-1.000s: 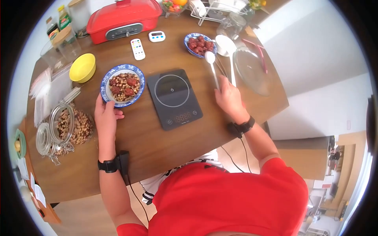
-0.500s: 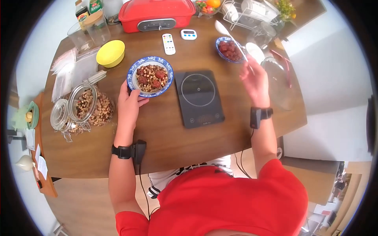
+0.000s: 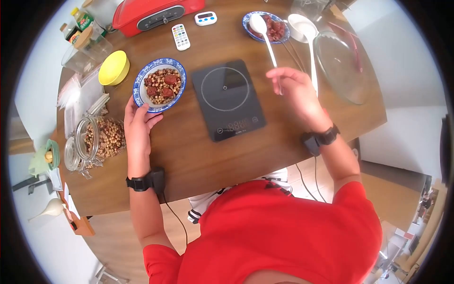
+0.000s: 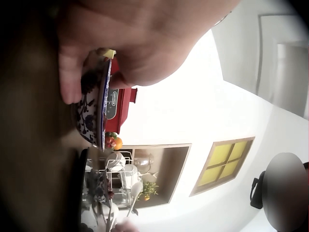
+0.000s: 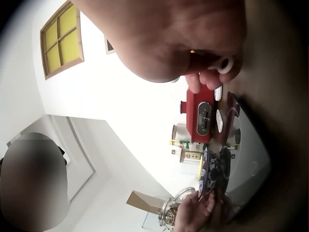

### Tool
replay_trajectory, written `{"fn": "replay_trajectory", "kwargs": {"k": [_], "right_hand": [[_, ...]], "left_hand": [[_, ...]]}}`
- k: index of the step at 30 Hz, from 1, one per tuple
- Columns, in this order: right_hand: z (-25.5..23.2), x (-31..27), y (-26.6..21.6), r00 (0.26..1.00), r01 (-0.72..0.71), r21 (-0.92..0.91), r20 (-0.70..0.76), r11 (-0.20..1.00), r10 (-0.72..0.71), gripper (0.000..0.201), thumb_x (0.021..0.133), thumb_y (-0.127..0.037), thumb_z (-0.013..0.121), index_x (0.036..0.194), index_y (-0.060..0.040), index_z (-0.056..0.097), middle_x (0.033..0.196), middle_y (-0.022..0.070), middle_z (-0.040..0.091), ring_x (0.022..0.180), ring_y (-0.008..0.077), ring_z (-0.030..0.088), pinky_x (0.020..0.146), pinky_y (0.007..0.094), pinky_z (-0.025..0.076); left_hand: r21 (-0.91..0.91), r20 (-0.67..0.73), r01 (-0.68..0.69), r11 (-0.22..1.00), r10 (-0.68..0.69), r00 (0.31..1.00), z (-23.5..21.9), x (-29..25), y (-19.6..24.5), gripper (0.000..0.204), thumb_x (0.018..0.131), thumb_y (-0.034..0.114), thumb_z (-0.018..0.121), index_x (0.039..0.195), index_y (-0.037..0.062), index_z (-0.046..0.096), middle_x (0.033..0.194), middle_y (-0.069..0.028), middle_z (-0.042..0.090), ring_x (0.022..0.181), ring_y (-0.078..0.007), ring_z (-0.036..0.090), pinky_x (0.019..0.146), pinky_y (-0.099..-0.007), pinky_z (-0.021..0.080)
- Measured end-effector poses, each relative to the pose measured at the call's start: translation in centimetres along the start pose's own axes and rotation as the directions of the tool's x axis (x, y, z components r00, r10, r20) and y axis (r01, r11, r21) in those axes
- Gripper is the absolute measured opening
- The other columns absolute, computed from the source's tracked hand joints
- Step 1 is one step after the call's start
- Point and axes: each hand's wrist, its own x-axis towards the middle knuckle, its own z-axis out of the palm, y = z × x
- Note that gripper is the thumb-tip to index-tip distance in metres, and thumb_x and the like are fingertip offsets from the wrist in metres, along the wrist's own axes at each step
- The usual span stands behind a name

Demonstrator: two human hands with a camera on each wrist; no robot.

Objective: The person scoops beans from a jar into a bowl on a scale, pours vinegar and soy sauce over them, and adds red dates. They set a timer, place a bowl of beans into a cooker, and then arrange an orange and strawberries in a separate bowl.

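Observation:
My left hand (image 3: 138, 124) grips the near rim of a blue-and-white bowl (image 3: 141, 97), thumb over the edge. Mixed beans and grains with several red dates (image 3: 167, 92) lie inside it. In the right hand (image 3: 302, 99) is the handle of a white spoon (image 3: 270, 47); the handle's end (image 5: 224, 64) shows between the fingers in the right wrist view. The spoon's head overlaps a second blue-and-white bowl (image 3: 247, 29), filled with red dates (image 3: 275, 29). Left of the right hand sits a black induction cooker (image 3: 227, 97).
Right of the dates stand a white cup (image 3: 294, 32) with a white ladle (image 3: 309, 35) and a glass lid (image 3: 340, 71). At left are a yellow bowl (image 3: 114, 68) and an open glass jar (image 3: 106, 137) of beans. A remote (image 3: 180, 38), timer (image 3: 205, 19) and red cooker (image 3: 156, 16) lie behind.
The right hand raised the white spoon over the bowl of dates, then lowered and drew it back toward the person. My left hand keeps its hold on the bean bowl. The head view has shifted.

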Motion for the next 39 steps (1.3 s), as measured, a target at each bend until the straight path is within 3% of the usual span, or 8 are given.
{"fn": "replay_trajectory", "kwargs": {"k": [2,5,6,12,16,18,29,39], "right_hand": [[0.4,-1.0,1.2,0.998,-0.029,0.028,-0.063,0.999,0.03,0.029,0.09,0.005,0.049,0.105,0.0009,0.073,0.087,0.0008,0.064,0.075,0.0124,0.055,0.071,0.0253,0.045],[0.0,-1.2,4.0,0.944,0.249,-0.322,-0.132,0.914,-0.303,0.022,0.091,0.001,0.055,0.1,-0.0016,0.074,0.084,0.0034,0.061,0.074,0.0122,0.053,0.068,0.028,0.044],[-0.1,-1.7,3.5,0.948,0.199,-0.381,-0.157,0.903,-0.276,0.02,0.089,0.002,0.056,0.099,-0.0008,0.073,0.084,0.0061,0.06,0.074,0.0141,0.054,0.068,0.0289,0.044],[-0.8,-2.4,2.6,0.905,0.254,-0.479,-0.19,0.84,-0.382,0.018,0.089,0.002,0.058,0.098,-0.0003,0.073,0.088,0.0099,0.064,0.073,0.0176,0.057,0.067,0.0315,0.046],[0.8,-3.0,2.0,0.947,0.218,-0.445,-0.117,0.869,-0.298,0.018,0.091,0.003,0.057,0.1,-0.0012,0.072,0.094,0.0078,0.065,0.084,0.0176,0.061,0.076,0.0297,0.048],[1.9,-3.4,1.7,0.854,0.453,-0.402,-0.06,0.795,-0.517,0.021,0.088,0.008,0.054,0.096,0.0003,0.072,0.09,0.0129,0.064,0.077,0.0253,0.062,0.07,0.0347,0.049],[10.1,-4.8,-0.9,0.793,0.608,-0.319,0.297,0.727,-0.532,0.025,0.082,0.016,0.054,0.097,-0.0009,0.066,0.094,0.0159,0.06,0.082,0.0376,0.062,0.07,0.0439,0.05],[10.5,-3.7,-2.0,0.629,0.758,-0.243,0.517,0.606,-0.58,0.025,0.073,0.009,0.066,0.095,-0.0039,0.068,0.118,0.0147,0.063,0.1,0.0348,0.061,0.077,0.0424,0.052]], "left_hand": [[-0.011,0.002,0.013,1.0,-0.013,1.0,0.2,-0.8,0.2,0.057,0.102,0.014,0.054,0.153,0.0002,0.034,0.127,-0.0136,0.063,0.097,-0.0207,0.07,0.081,-0.0348,0.06],[0.009,-0.167,0.045,0.999,-0.043,0.985,1.1,-3.3,-0.5,0.05,0.101,0.017,0.059,0.146,0.0016,0.042,0.105,-0.0066,0.064,0.084,-0.0143,0.064,0.072,-0.03,0.056],[-0.002,-0.2,0.056,0.998,-0.055,0.978,1.5,-4.6,-0.5,0.047,0.101,0.018,0.06,0.143,0.002,0.044,0.098,-0.0044,0.063,0.08,-0.0127,0.062,0.069,-0.0283,0.054],[0.051,0.066,0.193,0.98,-0.196,0.978,3.8,-8.9,-0.6,0.035,0.102,0.018,0.062,0.133,0.0037,0.054,0.089,-0.0005,0.06,0.077,-0.01,0.06,0.069,-0.0261,0.052],[0.091,0.112,0.11,0.99,-0.12,0.986,5.6,-9.2,-0.6,0.03,0.103,0.018,0.061,0.128,0.0017,0.062,0.092,-0.0004,0.062,0.078,-0.0087,0.06,0.071,-0.0243,0.051],[0.072,0.144,0.116,0.991,-0.126,0.982,6.3,-9.3,-0.3,0.031,0.103,0.018,0.061,0.129,0.0013,0.064,0.093,-0.0001,0.062,0.08,-0.0084,0.061,0.071,-0.0238,0.05],[-0.065,0.221,-0.015,0.998,0.029,0.975,9.4,-9.8,0.1,0.042,0.11,0.028,0.051,0.139,-0.0003,0.057,0.12,-0.0087,0.065,0.103,-0.0141,0.063,0.085,-0.0311,0.055],[-0.171,0.12,-0.072,0.983,0.094,0.988,5.9,-8.7,0.4,0.032,0.112,0.029,0.042,0.106,0.0027,0.06,0.096,-0.0092,0.065,0.088,-0.016,0.063,0.083,-0.0317,0.052]]}}
